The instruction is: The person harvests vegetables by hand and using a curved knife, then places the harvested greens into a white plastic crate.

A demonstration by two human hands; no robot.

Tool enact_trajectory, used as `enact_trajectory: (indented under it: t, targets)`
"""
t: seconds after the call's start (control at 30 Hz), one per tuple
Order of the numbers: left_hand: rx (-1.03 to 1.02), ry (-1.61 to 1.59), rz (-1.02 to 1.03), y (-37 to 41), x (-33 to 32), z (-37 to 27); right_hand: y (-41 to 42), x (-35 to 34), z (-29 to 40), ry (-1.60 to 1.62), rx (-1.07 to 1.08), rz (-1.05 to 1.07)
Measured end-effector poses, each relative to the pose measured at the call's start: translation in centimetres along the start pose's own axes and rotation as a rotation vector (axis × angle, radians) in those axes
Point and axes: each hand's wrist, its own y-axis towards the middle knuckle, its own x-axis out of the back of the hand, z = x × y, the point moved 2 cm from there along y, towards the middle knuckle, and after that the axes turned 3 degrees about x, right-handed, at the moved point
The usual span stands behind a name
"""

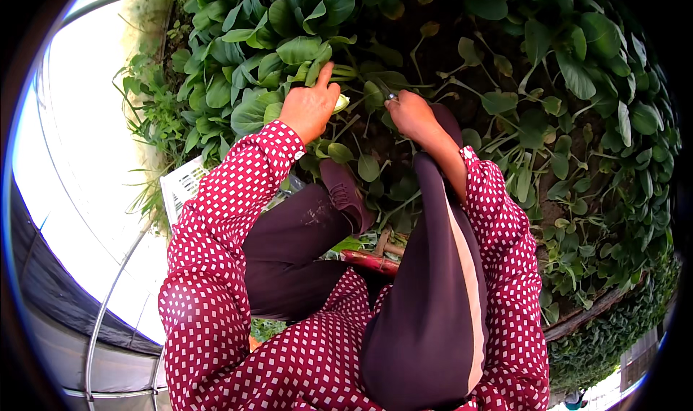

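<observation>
My left hand (311, 105) is closed around a leafy green plant (303, 54), likely bok choy, with its pale base (341, 103) showing beside the fingers. To its right, my right hand (410, 113) grips a small tool, of which only a shiny metal part (391, 96) shows at the fingertips; its kind cannot be told. Loose leaves and stems lie on the dark soil between and below the hands. A dense stand of leafy greens (222, 75) rises at the left of my left hand.
A white plastic crate (184, 186) stands beside my left sleeve. Near my shoes (346, 194) are a red object (371, 261) and scattered leaves. More greens (601, 37) grow at the right. Metal hoops (103, 313) and sheeting border the far left.
</observation>
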Motion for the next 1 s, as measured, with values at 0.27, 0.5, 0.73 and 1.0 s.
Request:
enact_trajectory:
  t: [0.27, 0.5, 0.73, 1.0]
  targets:
    - [-0.02, -0.023, -0.078, -0.1, -1.9, 2.3, 2.9, -1.5, 0.0, 0.625, -0.249, 0.074]
    - [-0.03, -0.06, -0.131, -0.3, -2.6, 2.5, 3.4, -2.2, -0.2, 0.686, -0.309, 0.109]
    - [-0.015, -0.126, -0.137, -0.3, -2.2, 2.9, 4.9, -1.8, 0.0, 0.445, -0.246, 0.218]
    - [0.012, -0.427, -0.048, -1.3, 0.6, 2.2, 0.4, -0.3, -3.6, 0.202, 0.081, -0.123]
